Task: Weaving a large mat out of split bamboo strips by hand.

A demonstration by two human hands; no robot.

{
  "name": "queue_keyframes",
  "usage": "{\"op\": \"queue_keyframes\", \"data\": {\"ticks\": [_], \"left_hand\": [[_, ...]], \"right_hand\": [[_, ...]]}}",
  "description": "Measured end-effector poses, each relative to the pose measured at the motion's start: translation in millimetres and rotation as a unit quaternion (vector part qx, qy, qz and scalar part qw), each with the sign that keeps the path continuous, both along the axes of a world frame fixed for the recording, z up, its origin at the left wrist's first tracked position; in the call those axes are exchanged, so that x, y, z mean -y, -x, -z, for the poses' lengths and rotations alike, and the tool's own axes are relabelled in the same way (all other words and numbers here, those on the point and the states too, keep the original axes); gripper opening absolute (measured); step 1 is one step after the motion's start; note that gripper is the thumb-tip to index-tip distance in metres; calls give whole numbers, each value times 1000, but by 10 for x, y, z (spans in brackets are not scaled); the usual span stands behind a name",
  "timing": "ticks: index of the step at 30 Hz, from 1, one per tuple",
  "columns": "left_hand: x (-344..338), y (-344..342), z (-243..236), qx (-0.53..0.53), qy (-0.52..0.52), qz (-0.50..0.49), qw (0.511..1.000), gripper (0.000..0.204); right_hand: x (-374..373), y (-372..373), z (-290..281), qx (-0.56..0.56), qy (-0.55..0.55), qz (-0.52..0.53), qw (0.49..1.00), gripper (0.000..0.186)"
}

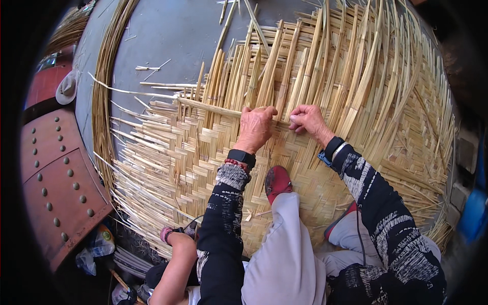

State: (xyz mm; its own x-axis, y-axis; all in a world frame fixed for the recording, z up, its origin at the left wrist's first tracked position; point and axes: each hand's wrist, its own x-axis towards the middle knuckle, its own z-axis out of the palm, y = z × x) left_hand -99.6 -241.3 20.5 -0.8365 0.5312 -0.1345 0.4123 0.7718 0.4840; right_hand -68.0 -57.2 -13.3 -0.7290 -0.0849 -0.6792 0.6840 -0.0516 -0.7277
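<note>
A large woven mat of split reeds (213, 170) spreads under me, with loose strip ends fanning out at its left and far edges. Across the weave, below the raised far strips, lies one crosswise reed strip (208, 105). My left hand (255, 128) is closed over this strip, knuckles up. Just to its right, my right hand (309, 122) pinches thumb and fingers together at the strip's right end; the fingertips partly hide it. Upright strips (274, 61) stand out beyond both hands. My red shoe (278, 181) rests on the mat below them.
A long bundle of thin reeds (105, 86) runs along the left side on the grey floor (157, 46). Further left are a studded red-brown panel (63, 178) and a pale hat (66, 87). Another person's bare limb (178, 264) reaches in at lower left. Grey blocks (466, 149) line the right.
</note>
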Motion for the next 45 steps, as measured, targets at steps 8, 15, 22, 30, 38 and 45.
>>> {"op": "queue_keyframes", "data": {"ticks": [8,15,22,30,38,45], "left_hand": [[403,179,-122,-60,80,2,995,12],[664,369,-266,-83,164,16,983,8],[834,569,-361,-101,224,18,969,7],[984,790,-314,-147,328,2,933,3],[414,1172,-522,-341,210,13,916,4],[-438,1032,-984,-469,-18,168,867,22]], "right_hand": [[314,56,-184,-191,-215,-198,937,24],[471,190,-237,-171,-297,-283,896,19],[549,221,-189,-209,-331,-289,874,22],[607,170,-187,-246,-369,-299,845,19],[586,30,-138,-283,-410,-201,843,14],[555,-188,-95,-321,-383,45,865,27]]}}
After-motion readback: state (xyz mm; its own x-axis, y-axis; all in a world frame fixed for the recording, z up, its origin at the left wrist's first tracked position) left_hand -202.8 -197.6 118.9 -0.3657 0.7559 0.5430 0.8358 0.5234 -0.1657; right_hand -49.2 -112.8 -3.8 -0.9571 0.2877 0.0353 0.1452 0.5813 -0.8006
